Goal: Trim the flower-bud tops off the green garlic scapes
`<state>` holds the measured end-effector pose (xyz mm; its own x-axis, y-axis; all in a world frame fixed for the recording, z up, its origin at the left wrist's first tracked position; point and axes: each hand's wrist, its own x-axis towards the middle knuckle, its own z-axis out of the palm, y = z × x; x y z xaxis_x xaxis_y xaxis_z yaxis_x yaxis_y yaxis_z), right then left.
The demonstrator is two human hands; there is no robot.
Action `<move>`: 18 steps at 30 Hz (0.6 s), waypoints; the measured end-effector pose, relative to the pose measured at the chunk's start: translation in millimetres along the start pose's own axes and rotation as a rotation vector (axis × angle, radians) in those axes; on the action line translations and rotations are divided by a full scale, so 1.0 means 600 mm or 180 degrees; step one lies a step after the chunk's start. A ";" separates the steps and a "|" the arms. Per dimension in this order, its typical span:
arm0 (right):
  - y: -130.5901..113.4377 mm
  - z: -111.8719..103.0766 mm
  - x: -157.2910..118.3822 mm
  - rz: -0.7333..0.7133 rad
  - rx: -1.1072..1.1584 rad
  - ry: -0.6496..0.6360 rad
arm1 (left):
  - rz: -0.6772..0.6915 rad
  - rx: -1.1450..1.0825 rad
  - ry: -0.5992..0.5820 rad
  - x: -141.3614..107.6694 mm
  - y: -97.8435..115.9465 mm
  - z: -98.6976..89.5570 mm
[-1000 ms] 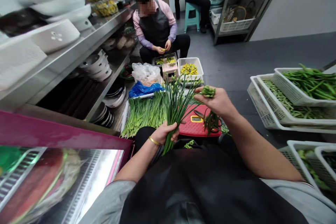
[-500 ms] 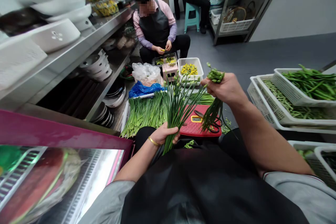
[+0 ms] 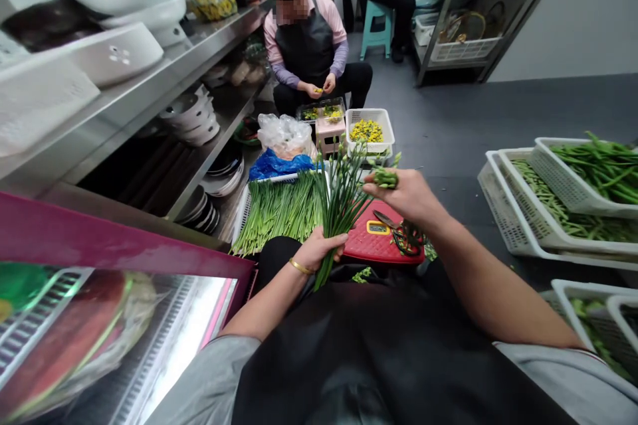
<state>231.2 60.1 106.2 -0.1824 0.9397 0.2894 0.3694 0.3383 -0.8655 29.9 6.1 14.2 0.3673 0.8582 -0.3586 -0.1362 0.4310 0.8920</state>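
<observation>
My left hand (image 3: 321,250) is closed round the lower stems of a bunch of flowering chives (image 3: 339,202), whose budded tips point up and away from me. Just right of those tips, my right hand (image 3: 411,194) grips a smaller bunch of flowering chives, its green buds (image 3: 385,178) poking out past the fingers. Below the hands is a red plastic surface (image 3: 359,246) like a stool top, carrying scissors (image 3: 386,219) and a small yellow-framed piece. A white basket of flowering chives (image 3: 279,216) lies left of my left hand.
Opposite, a person (image 3: 309,40) handles yellow flowers beside a white basket (image 3: 391,139) of them. Stacked baskets of green beans (image 3: 543,166) stand right. Steel shelves with white bowls (image 3: 124,53) and a pink-edged display case (image 3: 114,232) flank the left.
My right hand has moved left and lower, closer to the tips of the bunch in my left hand. The view has shifted slightly. My left hand keeps its grip.
</observation>
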 end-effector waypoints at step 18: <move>-0.015 -0.003 -0.001 -0.0346 -0.0552 0.0482 | -0.0046 0.0008 -0.0186 -0.002 -0.013 -0.007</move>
<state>229.3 56.3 114.5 -0.0959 0.8899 0.4461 0.5084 0.4290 -0.7466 26.4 2.7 6.6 0.4222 0.8341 -0.3550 -0.1282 0.4426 0.8875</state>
